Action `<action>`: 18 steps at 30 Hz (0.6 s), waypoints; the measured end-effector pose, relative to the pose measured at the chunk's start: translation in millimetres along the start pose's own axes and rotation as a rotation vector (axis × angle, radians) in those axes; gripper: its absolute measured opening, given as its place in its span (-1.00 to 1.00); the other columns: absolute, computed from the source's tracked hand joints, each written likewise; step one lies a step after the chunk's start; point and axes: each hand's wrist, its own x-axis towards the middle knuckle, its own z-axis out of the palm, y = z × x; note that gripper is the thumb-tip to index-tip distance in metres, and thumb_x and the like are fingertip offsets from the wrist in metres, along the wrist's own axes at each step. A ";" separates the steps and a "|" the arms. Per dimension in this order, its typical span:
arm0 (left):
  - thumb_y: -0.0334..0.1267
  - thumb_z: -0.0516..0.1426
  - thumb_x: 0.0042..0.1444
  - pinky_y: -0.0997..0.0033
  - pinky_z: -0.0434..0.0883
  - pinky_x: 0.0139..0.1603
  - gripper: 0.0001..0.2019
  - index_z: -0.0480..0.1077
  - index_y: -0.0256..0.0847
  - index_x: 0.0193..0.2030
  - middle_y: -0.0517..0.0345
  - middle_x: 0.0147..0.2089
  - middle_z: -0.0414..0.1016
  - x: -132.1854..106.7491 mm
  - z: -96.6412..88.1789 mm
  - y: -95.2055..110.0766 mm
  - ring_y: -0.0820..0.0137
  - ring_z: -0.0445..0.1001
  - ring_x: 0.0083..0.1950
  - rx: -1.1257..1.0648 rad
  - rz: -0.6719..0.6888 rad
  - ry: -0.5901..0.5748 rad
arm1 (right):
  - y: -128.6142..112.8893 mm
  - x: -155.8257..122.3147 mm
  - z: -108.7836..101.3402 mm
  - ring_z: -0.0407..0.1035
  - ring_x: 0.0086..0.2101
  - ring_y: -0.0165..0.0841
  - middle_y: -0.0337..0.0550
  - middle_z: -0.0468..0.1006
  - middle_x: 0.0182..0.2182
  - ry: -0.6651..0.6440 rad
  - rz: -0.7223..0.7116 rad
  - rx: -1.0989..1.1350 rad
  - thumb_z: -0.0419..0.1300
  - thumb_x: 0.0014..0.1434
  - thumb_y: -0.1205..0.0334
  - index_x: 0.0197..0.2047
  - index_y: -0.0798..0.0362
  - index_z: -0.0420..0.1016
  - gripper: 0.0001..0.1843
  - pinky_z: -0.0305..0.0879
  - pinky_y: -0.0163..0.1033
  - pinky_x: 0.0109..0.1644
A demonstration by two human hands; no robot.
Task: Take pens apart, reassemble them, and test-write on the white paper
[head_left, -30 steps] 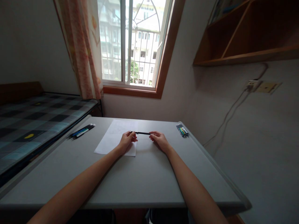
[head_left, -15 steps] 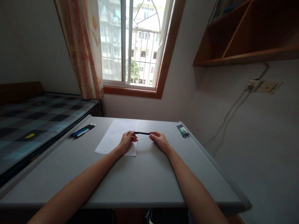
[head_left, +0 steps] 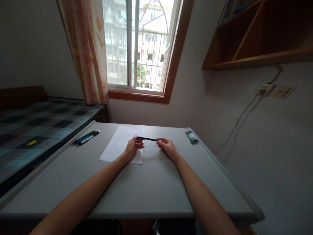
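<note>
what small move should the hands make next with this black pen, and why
Perhaps a light press by the left hand on its end of the black pen, with the right hand steadying the other. The pen spans the gap between the hands: the right pinches one end and the left is at the opposite one, so it looks well braced.

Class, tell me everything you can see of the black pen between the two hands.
The black pen is slim and straight, apparently plastic, with what looks like a clip on its left part. It slants slightly across the view, left end higher, above the table near the right edge of the paper. The right hand pinches its right end, hiding the tip there; the left hand meets its left end at the thumb. Any lettering is too small to tell.
</note>
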 end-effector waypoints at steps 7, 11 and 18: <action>-0.04 0.02 0.02 0.45 0.35 -0.46 -0.65 0.37 -0.36 -0.36 0.08 -0.50 0.43 2.0 -2.9 -3.4 0.40 0.46 -0.51 0.002 0.014 -0.017 | 1.4 1.5 -1.6 0.30 -0.51 -0.48 -0.19 0.50 -0.47 0.036 0.003 0.041 0.29 -0.17 0.11 -0.27 0.07 0.49 -0.65 0.20 -0.34 -0.41; -0.12 0.01 0.02 0.46 0.35 -0.47 -0.70 0.37 -0.35 -0.35 0.09 -0.49 0.44 2.3 -2.4 -4.1 0.41 0.47 -0.51 0.000 0.008 -0.017 | 1.8 2.1 -1.8 0.32 -0.50 -0.47 -0.15 0.51 -0.43 0.077 0.026 0.071 0.26 -0.13 0.03 -0.25 0.08 0.49 -0.62 0.22 -0.35 -0.44; -0.25 0.03 0.00 0.44 0.40 -0.44 -0.74 0.35 -0.34 -0.19 0.06 -0.41 0.47 -0.7 -0.3 -1.1 0.39 0.50 -0.48 0.027 0.028 0.019 | -1.7 3.1 -1.7 0.34 -0.48 -0.44 -0.11 0.53 -0.42 0.161 0.017 0.073 0.29 -0.16 0.03 -0.30 0.10 0.50 -0.63 0.26 -0.33 -0.43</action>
